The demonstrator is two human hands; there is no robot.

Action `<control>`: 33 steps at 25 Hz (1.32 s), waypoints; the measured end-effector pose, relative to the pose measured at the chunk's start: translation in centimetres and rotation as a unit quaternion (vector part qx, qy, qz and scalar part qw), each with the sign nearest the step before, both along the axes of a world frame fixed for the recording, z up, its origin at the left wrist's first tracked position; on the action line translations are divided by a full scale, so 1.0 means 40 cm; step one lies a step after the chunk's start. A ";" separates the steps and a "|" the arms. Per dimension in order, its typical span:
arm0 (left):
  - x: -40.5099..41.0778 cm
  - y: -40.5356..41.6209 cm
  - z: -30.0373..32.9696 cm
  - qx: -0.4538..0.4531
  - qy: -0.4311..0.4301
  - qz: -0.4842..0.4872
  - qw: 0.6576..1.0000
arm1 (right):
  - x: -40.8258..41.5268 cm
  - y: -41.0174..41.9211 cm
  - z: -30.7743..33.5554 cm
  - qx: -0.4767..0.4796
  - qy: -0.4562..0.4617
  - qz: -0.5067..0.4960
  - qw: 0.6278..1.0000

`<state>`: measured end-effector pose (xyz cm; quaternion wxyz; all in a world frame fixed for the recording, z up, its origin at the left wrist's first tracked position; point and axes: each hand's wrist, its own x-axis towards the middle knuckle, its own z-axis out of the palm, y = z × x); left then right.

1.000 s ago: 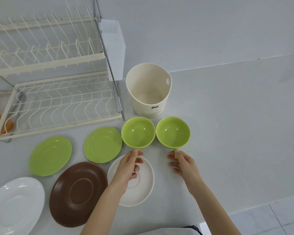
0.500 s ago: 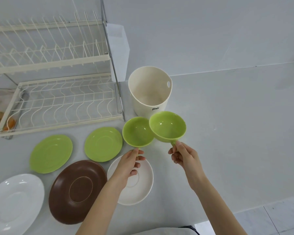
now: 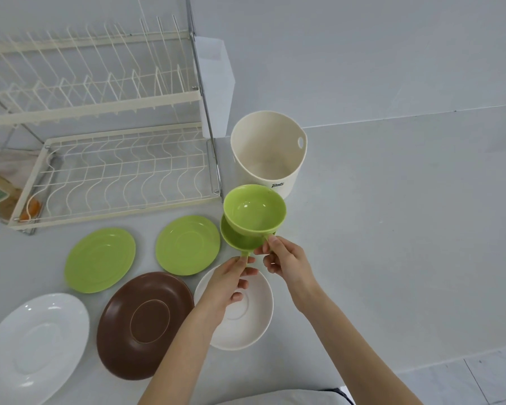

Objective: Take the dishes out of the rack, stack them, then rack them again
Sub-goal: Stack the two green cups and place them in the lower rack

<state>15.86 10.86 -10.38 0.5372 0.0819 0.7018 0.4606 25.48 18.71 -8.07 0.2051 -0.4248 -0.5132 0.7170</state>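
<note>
Two green handled bowls are at the centre. My right hand (image 3: 284, 258) pinches the handle of the upper green bowl (image 3: 253, 209), which hangs just above and partly over the lower green bowl (image 3: 240, 239). My left hand (image 3: 231, 280) pinches the lower bowl's handle. On the counter lie two green saucers (image 3: 187, 244) (image 3: 100, 260), a brown plate (image 3: 146, 324), a cream plate (image 3: 246, 317) under my left hand, and a white plate (image 3: 32, 343). The two-tier cream wire rack (image 3: 114, 171) at the back left holds no dishes.
A cream cutlery bucket (image 3: 270, 153) stands right behind the bowls, beside the rack's metal post. A white holder (image 3: 214, 83) hangs on the rack's right side. Wrapped packets lie at the far left under the rack. The counter's front edge and floor tiles show at the bottom right.
My right hand lifted its green bowl off the counter and carried it left, over the bowl in my left hand. The left bowl has stayed in place.
</note>
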 end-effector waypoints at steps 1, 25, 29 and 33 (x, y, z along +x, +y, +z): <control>-0.001 -0.001 -0.001 0.003 0.001 0.002 1.000 | -0.003 -0.002 -0.004 -0.001 -0.002 0.004 1.000; -0.037 -0.012 0.010 0.011 0.029 0.037 0.999 | 0.064 0.044 -0.025 -0.008 -0.076 -0.021 0.997; -0.063 0.013 0.029 0.051 0.043 0.075 0.995 | 0.026 0.093 -0.019 -0.033 -0.080 -0.010 0.996; -0.070 0.051 0.047 0.058 0.044 0.066 0.995 | -0.013 0.120 -0.024 -0.057 -0.106 0.020 0.993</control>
